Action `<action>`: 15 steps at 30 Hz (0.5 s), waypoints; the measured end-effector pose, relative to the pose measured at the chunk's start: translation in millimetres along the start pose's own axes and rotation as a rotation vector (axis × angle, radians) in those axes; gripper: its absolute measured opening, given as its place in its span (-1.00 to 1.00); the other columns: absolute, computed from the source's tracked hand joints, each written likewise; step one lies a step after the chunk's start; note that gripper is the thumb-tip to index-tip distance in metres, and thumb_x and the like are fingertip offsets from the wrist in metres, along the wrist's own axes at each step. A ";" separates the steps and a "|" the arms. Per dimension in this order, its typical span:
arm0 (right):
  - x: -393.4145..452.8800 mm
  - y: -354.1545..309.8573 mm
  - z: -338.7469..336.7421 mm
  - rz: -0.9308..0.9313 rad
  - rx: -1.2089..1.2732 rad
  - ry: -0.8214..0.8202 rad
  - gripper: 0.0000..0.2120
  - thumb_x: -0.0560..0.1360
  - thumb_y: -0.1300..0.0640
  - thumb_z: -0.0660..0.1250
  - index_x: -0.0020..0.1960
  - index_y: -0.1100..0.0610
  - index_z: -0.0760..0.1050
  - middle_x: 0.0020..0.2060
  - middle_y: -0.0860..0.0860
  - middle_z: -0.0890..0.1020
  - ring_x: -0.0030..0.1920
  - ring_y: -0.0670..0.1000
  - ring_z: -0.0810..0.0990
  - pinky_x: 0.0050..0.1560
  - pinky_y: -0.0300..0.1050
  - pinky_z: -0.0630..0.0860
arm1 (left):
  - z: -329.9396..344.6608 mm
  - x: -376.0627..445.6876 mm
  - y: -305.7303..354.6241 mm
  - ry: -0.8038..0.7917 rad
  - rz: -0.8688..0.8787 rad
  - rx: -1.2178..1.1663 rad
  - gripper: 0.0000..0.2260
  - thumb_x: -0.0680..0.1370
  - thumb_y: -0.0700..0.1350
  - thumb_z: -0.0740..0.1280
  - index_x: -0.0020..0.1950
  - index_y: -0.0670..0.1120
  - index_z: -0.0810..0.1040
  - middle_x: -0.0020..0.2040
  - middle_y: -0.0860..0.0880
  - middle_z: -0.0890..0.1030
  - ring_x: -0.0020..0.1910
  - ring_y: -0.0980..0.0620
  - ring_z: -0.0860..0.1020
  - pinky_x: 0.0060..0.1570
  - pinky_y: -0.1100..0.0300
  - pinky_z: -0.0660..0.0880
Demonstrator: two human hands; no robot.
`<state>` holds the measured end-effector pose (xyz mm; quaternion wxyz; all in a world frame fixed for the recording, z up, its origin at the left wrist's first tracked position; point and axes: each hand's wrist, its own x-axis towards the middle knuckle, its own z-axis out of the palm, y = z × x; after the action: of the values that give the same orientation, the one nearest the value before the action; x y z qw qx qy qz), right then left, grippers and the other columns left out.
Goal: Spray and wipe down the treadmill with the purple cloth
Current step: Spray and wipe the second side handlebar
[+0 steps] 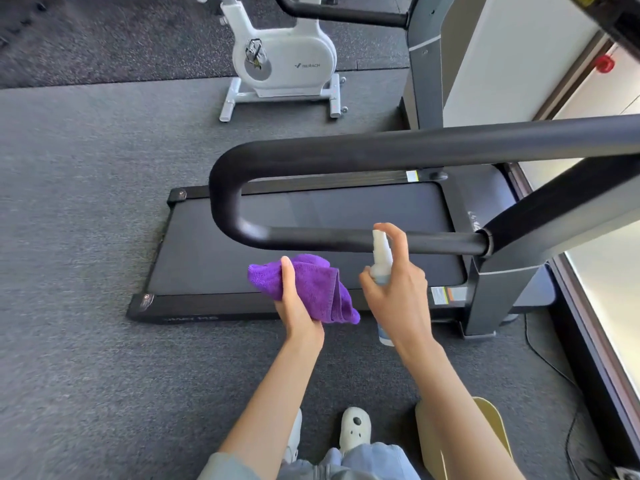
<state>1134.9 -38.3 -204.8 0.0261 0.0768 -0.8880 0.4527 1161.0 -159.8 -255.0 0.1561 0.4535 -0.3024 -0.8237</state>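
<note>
A black treadmill [311,220] lies across the grey carpet in front of me, its belt dark and flat. Its thick black handrail [346,152] loops out over the belt, with the lower bar just beyond my hands. My left hand [294,306] grips a bunched purple cloth [315,285] above the treadmill's near edge. My right hand [398,292] holds a small white spray bottle [381,258] upright, forefinger curled over the nozzle, which sits close against the lower bar of the handrail.
A white exercise bike [284,64] stands behind the treadmill on the carpet. The treadmill's grey upright [502,292] rises at the right, beside a bright window wall [609,306]. A black cable [554,368] trails on the floor at right. My feet in white shoes [355,427] stand below.
</note>
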 end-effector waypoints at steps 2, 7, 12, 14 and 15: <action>-2.8 4.5 -5.0 0.005 0.013 -0.002 -0.46 0.46 0.26 0.32 0.30 -0.17 0.25 -0.45 -0.09 0.42 -0.40 -0.03 0.44 -0.33 -0.08 0.28 | 19.2 0.5 7.6 0.030 0.070 -0.062 -0.43 0.38 0.24 0.45 0.29 0.00 0.46 0.14 0.00 0.63 0.04 0.01 0.65 -0.05 0.05 0.62; -9.1 19.5 -14.1 0.040 0.011 -0.024 -0.46 0.47 0.27 0.34 0.31 -0.15 0.26 -0.46 -0.11 0.42 -0.43 -0.05 0.43 -0.37 -0.18 0.29 | 79.5 7.0 18.3 0.194 0.180 -0.156 -0.27 0.30 0.09 0.59 0.29 0.07 0.22 0.07 0.15 0.53 -0.07 0.15 0.61 -0.15 0.20 0.52; -10.2 36.4 -24.8 0.072 0.011 -0.009 -0.42 0.45 0.27 0.34 0.30 -0.20 0.25 -0.46 -0.11 0.44 -0.40 -0.07 0.46 -0.35 -0.23 0.32 | 95.9 23.0 5.9 0.420 0.184 -0.105 -0.17 0.24 0.06 0.63 0.37 0.02 0.25 0.16 0.04 0.54 0.04 -0.01 0.60 0.08 -0.01 0.55; -10.1 42.3 -30.0 0.072 0.001 0.018 -0.42 0.45 0.27 0.35 0.31 -0.19 0.26 -0.43 -0.13 0.43 -0.34 -0.11 0.48 -0.35 -0.36 0.33 | 96.9 28.4 -0.4 0.442 0.203 -0.099 -0.21 0.26 0.05 0.63 0.36 0.00 0.30 0.15 0.05 0.56 0.02 0.02 0.61 0.07 0.02 0.56; -9.7 45.0 -32.9 0.068 0.000 0.029 -0.42 0.45 0.28 0.36 0.31 -0.18 0.27 -0.43 -0.13 0.43 -0.31 -0.13 0.49 -0.34 -0.39 0.33 | 97.7 29.9 -2.6 0.448 0.212 -0.098 -0.24 0.27 0.05 0.62 0.35 -0.01 0.33 0.14 0.06 0.58 0.00 0.04 0.61 0.06 0.05 0.57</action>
<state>1136.5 15.5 -222.6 0.0233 0.0399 -0.8895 0.4545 1062.8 -138.9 -236.6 0.3265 0.5825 -0.2656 -0.6953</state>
